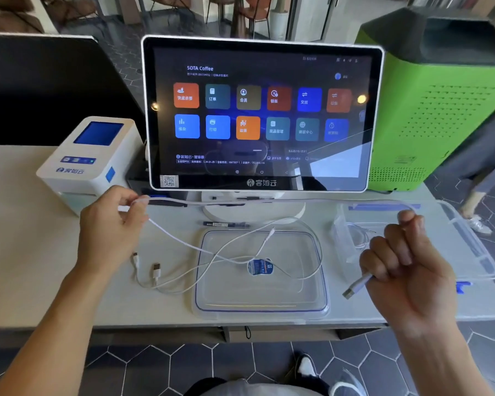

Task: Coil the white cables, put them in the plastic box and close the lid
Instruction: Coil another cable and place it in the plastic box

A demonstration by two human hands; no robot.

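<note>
Head view, left to right. At nine o'clock on the bench [26, 224], a white receipt printer [92, 158], untouched. Just in front of it, left hand [112, 227], fingers [132, 200] pinched shut on one white cable [269, 200], stretched nearly taut across the frame toward three o'clock. Below the left hand, around eight o'clock, two loose plug ends [156, 270] of other white cables lying on the bench, their slack running right.

At centre, a touchscreen terminal [260, 115] at twelve o'clock, a pen [226, 224] at its foot. Toward six o'clock, the clear lid [262, 307] lying flat, a tangle of loose cable [232, 260] with a blue tag [260, 267] draped over it.

At three o'clock, right hand [406, 258], curled into a closed fist around the stretched cable, USB plug [354, 287] poking out below. Behind it, the plastic box [469, 252], open, what looks like one coiled cable already inside. At one o'clock, a green machine [440, 110].

Judged by looks: very light, thin, limp cable, smooth jacket, likely to slip and spring out of a loose coil. Best held near the plug, loops gathered in the fist, no hard kinks at the connector. Probably mid-task, with coiling of this cable only starting.
</note>
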